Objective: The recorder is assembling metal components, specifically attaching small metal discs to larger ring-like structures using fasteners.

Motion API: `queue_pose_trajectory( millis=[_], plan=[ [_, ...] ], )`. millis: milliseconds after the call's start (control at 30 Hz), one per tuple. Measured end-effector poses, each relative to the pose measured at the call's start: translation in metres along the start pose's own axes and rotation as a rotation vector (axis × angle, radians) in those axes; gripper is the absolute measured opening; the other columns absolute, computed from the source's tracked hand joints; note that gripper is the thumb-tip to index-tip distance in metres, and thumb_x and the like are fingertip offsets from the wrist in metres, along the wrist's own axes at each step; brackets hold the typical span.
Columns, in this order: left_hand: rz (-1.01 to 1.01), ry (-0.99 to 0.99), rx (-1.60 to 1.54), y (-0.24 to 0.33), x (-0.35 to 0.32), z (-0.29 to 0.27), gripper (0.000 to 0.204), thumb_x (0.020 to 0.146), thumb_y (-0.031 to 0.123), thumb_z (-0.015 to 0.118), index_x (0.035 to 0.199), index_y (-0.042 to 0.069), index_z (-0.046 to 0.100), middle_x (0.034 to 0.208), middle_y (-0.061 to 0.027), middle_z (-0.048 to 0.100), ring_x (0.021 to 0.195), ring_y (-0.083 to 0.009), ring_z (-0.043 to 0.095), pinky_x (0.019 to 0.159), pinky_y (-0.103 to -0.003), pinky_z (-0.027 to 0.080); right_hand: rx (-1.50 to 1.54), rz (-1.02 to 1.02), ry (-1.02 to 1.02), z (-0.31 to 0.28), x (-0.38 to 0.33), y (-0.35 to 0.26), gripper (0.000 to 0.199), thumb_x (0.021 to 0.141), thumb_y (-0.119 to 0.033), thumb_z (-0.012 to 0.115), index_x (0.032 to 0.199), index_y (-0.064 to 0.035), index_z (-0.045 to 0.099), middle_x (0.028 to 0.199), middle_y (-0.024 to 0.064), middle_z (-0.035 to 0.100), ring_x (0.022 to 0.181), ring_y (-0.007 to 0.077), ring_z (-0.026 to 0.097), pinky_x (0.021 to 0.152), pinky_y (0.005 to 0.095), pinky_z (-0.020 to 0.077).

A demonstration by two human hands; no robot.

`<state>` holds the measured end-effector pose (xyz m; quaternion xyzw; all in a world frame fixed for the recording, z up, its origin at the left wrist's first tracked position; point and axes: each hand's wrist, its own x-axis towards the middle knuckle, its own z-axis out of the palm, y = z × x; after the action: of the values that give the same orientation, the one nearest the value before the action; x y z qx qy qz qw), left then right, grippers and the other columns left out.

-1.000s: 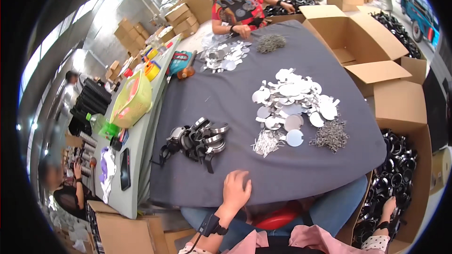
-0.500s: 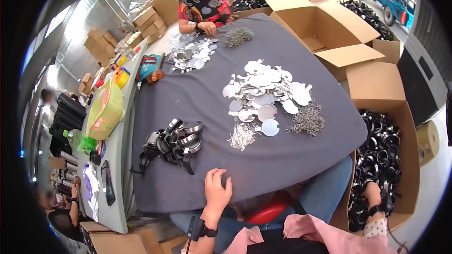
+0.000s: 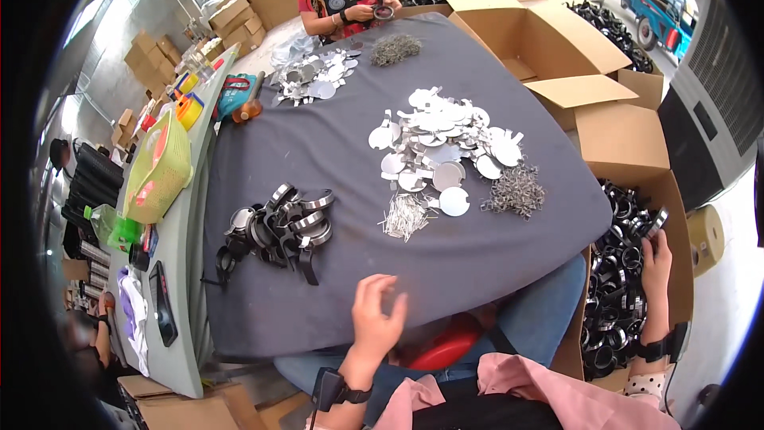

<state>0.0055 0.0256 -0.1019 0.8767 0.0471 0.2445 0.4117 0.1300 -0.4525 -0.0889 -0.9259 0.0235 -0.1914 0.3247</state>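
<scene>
Right hand (image 3: 656,261): grip closed on a silver-rimmed black ring (image 3: 657,221), held over a cardboard box (image 3: 681,275) filled with similar rings (image 3: 611,296). Left hand (image 3: 377,320): grip released, fingers loosely curved, at the near edge of the grey-covered table (image 3: 469,271), which bears tabbed metal discs (image 3: 454,201) and a black clamp-ring pile (image 3: 278,225).

Head Camera: Mounting and Coverage

The left unit of a head-worn fisheye pair looks forward and down from above the near edge of the dark grey cloth-covered table (image 3: 469,267). The wearer's bare left hand (image 3: 377,320) and bare right hand (image 3: 656,261) lie at close range; a large open brown cardboard box (image 3: 590,36) stands farther off.
</scene>
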Motion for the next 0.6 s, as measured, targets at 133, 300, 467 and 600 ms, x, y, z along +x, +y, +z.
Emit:
queue_pose_trajectory(
  millis=[133,300,467,600],
  plan=[
    [-0.014,-0.211,-0.267,0.041,0.009,0.019,0.044,0.074,0.006,0.073,0.114,0.003,0.056,0.109,-0.0125,0.059,0.09,-0.0214,0.062,0.077,-0.032,0.051,0.381,-0.06,-0.329,0.045,-0.017,-0.106,0.006,0.083,-0.002,0.06,0.086,-0.0003,0.055,0.09,0.0086,0.063,0.078,0.0162,0.058,0.071,0.031,0.0475],
    [0.318,-0.183,-0.001,0.065,0.016,0.02,0.057,0.075,0.016,0.078,0.123,0.003,0.05,0.109,-0.0159,0.061,0.094,-0.0291,0.063,0.078,-0.035,0.051,0.659,-0.282,-0.884,0.115,-0.039,-0.202,0.009,0.088,-0.009,0.062,0.089,-0.0021,0.056,0.075,0.0112,0.059,0.065,0.0204,0.056,0.061,0.0315,0.0455],
    [0.046,-0.237,0.028,0.019,-0.012,0.008,0.021,0.082,0.008,0.068,0.101,0.001,0.063,0.083,-0.0155,0.064,0.075,-0.0332,0.064,0.067,-0.033,0.052,0.635,-0.393,-1.013,0.166,-0.013,-0.237,0.018,0.088,-0.017,0.064,0.097,-0.0021,0.061,0.072,0.0138,0.063,0.063,0.0253,0.06,0.061,0.034,0.0476],
    [-0.113,-0.238,-0.017,-0.001,-0.037,0.0,0.016,0.085,0.014,0.065,0.097,0.003,0.065,0.079,-0.0147,0.063,0.072,-0.0327,0.063,0.062,-0.038,0.051,0.271,-0.652,-0.567,0.216,0.024,-0.249,0.018,0.08,-0.017,0.069,0.093,-0.0048,0.066,0.083,0.0118,0.065,0.079,0.0321,0.063,0.069,0.0407,0.051]
  ],
)
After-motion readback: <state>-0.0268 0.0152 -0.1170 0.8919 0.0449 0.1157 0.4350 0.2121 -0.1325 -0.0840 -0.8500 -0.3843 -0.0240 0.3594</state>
